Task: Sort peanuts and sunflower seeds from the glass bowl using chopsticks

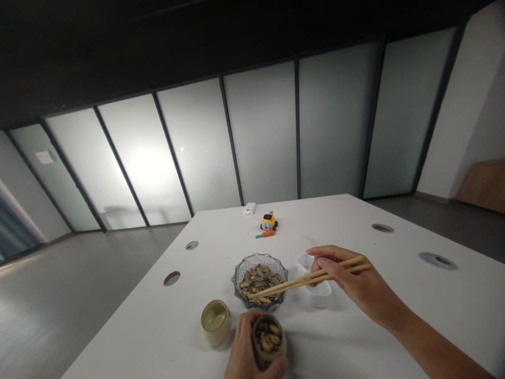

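Note:
My left hand (242,351) is wrapped around a small ceramic cup (284,343), tilted slightly, with yellowish-brown pieces inside that look like peanuts. A pair of wooden chopsticks (300,281) rests in the fingers of my right hand (347,279). Their tips reach the contents of a scalloped clear glass bowl (239,269), which holds striped sunflower seeds (262,276) and some yellowish pieces. Whether the tips pinch a piece, I cannot tell. Left of the held cup stands a second ceramic cup (216,336). A white divided plastic container (320,301) lies partly hidden behind my right hand.
Beyond the bowl on the white table (221,226) are a toy carrot (266,233), a yellow toy vehicle (269,222) and a white box-like device (250,209). Round holes (172,278) and grommets (437,260) sit near both sides. Frosted glass panels (260,131) stand behind.

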`<state>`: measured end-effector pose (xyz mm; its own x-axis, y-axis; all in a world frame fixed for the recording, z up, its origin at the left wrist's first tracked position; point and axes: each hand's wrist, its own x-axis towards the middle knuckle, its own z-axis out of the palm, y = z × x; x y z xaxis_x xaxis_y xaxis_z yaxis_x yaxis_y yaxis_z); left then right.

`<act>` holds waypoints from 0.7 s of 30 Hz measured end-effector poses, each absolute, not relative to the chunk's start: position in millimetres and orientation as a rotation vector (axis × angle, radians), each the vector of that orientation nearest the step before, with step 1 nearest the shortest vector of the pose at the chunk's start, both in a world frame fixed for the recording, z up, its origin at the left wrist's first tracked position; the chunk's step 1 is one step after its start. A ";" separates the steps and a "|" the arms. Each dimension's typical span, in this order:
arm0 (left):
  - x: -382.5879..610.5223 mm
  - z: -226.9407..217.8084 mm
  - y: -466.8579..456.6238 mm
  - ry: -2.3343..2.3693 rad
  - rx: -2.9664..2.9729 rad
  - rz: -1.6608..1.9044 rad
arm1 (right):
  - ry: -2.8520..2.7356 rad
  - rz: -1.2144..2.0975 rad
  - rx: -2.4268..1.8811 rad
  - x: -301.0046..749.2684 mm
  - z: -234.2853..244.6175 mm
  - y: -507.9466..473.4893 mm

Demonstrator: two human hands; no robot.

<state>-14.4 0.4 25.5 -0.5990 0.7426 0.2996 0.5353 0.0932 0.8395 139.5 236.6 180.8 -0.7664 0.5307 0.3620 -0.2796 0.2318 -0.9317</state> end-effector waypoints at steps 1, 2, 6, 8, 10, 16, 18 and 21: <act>-15.2 23.9 -0.1 2.165 1.292 1.512 | -1.872 1.581 -0.240 138.4 179.0 236.5; -16.0 22.3 -0.6 2.166 1.295 1.509 | -1.878 1.570 -0.249 137.3 177.1 236.3; -17.3 18.0 -1.9 2.167 1.301 1.513 | -1.861 1.531 -0.290 132.4 168.2 232.4; -16.4 17.3 -1.7 2.167 1.294 1.535 | -1.881 1.474 -0.283 130.2 163.9 228.0; -14.6 16.6 -0.9 2.172 1.281 1.566 | -1.923 1.447 -0.240 128.0 159.8 222.6; -11.9 7.7 3.8 2.204 1.265 1.596 | -1.914 1.518 -0.162 120.0 147.5 210.7; -13.4 5.7 4.4 2.219 1.270 1.600 | -1.861 1.547 -0.199 116.7 143.5 210.1; -16.2 9.2 2.5 2.151 1.318 1.552 | -1.792 1.603 -0.262 112.1 137.5 210.6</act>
